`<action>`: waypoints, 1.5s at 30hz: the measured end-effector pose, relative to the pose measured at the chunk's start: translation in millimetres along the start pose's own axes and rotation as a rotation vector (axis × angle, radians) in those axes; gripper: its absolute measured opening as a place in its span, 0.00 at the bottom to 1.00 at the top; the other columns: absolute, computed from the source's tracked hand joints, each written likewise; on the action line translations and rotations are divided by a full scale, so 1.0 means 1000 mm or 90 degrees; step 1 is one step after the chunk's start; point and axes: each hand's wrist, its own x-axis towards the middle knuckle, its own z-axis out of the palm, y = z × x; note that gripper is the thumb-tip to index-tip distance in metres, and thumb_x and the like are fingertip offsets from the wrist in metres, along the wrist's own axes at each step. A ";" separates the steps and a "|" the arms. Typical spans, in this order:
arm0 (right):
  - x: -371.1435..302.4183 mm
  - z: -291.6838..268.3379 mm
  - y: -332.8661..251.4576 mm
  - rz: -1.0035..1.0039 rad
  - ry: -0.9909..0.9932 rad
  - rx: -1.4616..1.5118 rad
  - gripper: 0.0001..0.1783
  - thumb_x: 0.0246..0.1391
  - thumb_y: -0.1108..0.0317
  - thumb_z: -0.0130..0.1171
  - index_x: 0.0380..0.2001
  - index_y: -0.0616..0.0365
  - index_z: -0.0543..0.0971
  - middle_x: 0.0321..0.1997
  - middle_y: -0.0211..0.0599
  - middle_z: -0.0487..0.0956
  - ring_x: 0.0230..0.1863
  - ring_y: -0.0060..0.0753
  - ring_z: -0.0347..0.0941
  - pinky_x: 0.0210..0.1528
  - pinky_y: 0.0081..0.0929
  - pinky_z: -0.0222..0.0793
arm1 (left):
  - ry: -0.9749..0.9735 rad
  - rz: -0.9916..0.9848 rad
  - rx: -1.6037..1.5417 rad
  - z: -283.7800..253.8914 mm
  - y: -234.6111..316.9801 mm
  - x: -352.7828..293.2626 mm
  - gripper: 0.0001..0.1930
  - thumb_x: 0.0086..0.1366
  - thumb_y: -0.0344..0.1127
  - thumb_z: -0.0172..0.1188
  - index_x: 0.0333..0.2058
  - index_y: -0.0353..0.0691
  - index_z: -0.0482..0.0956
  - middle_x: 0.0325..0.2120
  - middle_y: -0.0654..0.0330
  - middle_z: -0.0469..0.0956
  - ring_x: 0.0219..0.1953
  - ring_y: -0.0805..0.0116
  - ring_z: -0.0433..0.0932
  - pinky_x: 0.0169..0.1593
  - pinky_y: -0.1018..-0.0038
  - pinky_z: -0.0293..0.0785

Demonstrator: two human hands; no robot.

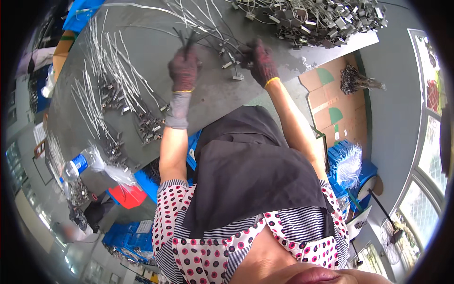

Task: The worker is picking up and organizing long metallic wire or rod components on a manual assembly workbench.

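My left hand (184, 68), in a dark red and black glove, is closed round several dark cable ends that stick up above the fist. To its right my right hand (263, 64), gloved the same way and slightly blurred, has its fingers closed at the dark ends of some thin cables. Between the two hands lie loose cables with small metal connectors (228, 63) on the grey table (208, 97). Their long pale wires (194, 18) run away toward the far edge. The fingertips of both hands are partly smeared by motion.
Far right on the table is a big heap of cables with metal connectors (326, 21). Sorted bundles of silvery cables (113, 61) lie at the left. A plastic bottle (75, 167) lies near the left edge. Cardboard (326, 97) and a cable bundle (354, 80) are right of the table.
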 end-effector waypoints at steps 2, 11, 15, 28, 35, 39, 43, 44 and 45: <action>0.019 -0.010 -0.006 -0.134 -0.069 -0.287 0.25 0.65 0.52 0.51 0.50 0.67 0.74 0.40 0.43 0.82 0.36 0.31 0.80 0.32 0.26 0.75 | 0.018 0.025 0.124 -0.006 -0.029 0.030 0.21 0.66 0.53 0.60 0.44 0.40 0.80 0.30 0.57 0.83 0.32 0.65 0.83 0.35 0.68 0.78; 0.002 -0.086 -0.071 -0.111 0.204 -0.058 0.17 0.68 0.61 0.46 0.50 0.64 0.70 0.46 0.51 0.81 0.38 0.43 0.82 0.28 0.27 0.79 | -0.172 -0.026 0.714 0.019 -0.038 0.076 0.22 0.67 0.43 0.50 0.59 0.46 0.67 0.42 0.49 0.82 0.44 0.46 0.83 0.42 0.48 0.77; 0.032 -0.093 -0.080 -0.103 0.177 0.005 0.15 0.67 0.68 0.45 0.53 0.63 0.68 0.45 0.52 0.81 0.38 0.45 0.83 0.28 0.26 0.78 | -0.153 0.051 0.641 0.006 -0.061 0.085 0.19 0.67 0.50 0.50 0.48 0.45 0.74 0.38 0.48 0.83 0.40 0.46 0.82 0.40 0.52 0.77; 0.007 -0.107 -0.053 -0.133 0.097 -0.091 0.12 0.60 0.71 0.55 0.44 0.63 0.80 0.45 0.43 0.82 0.43 0.30 0.82 0.36 0.24 0.80 | -0.153 -0.186 -0.573 -0.067 -0.044 0.003 0.10 0.68 0.36 0.60 0.41 0.34 0.78 0.30 0.57 0.79 0.29 0.65 0.78 0.39 0.59 0.80; -0.101 -0.139 -0.005 -0.244 0.241 -0.150 0.13 0.59 0.70 0.57 0.44 0.64 0.82 0.43 0.41 0.83 0.38 0.28 0.81 0.40 0.22 0.77 | -0.443 0.025 -0.365 0.071 0.004 -0.054 0.10 0.68 0.36 0.59 0.43 0.36 0.78 0.32 0.58 0.79 0.32 0.63 0.82 0.38 0.61 0.84; -0.189 -0.166 0.026 -0.094 0.243 -0.215 0.13 0.59 0.67 0.60 0.41 0.66 0.83 0.26 0.34 0.80 0.26 0.21 0.74 0.30 0.20 0.70 | -0.518 -0.246 -0.639 0.170 0.032 -0.083 0.11 0.68 0.32 0.58 0.45 0.31 0.75 0.35 0.47 0.81 0.35 0.55 0.84 0.41 0.57 0.85; -0.275 -0.214 0.104 0.113 0.212 -0.177 0.16 0.61 0.58 0.60 0.35 0.63 0.83 0.22 0.31 0.76 0.24 0.19 0.70 0.27 0.21 0.65 | -0.571 -0.251 -0.685 0.215 0.066 -0.110 0.12 0.68 0.32 0.57 0.45 0.29 0.74 0.37 0.43 0.80 0.37 0.49 0.83 0.43 0.53 0.84; -0.294 -0.219 0.120 0.153 0.233 -0.210 0.16 0.61 0.60 0.59 0.35 0.65 0.83 0.22 0.31 0.77 0.23 0.20 0.70 0.26 0.21 0.65 | -0.562 -0.263 -0.713 0.217 0.071 -0.115 0.11 0.68 0.31 0.57 0.45 0.29 0.74 0.38 0.42 0.80 0.38 0.47 0.83 0.44 0.51 0.84; -0.310 -0.225 0.136 0.192 0.249 -0.244 0.15 0.61 0.62 0.58 0.35 0.66 0.82 0.22 0.32 0.78 0.22 0.21 0.70 0.25 0.22 0.65 | -0.548 -0.273 -0.742 0.216 0.075 -0.117 0.11 0.68 0.31 0.56 0.44 0.29 0.74 0.38 0.41 0.80 0.39 0.45 0.83 0.45 0.49 0.83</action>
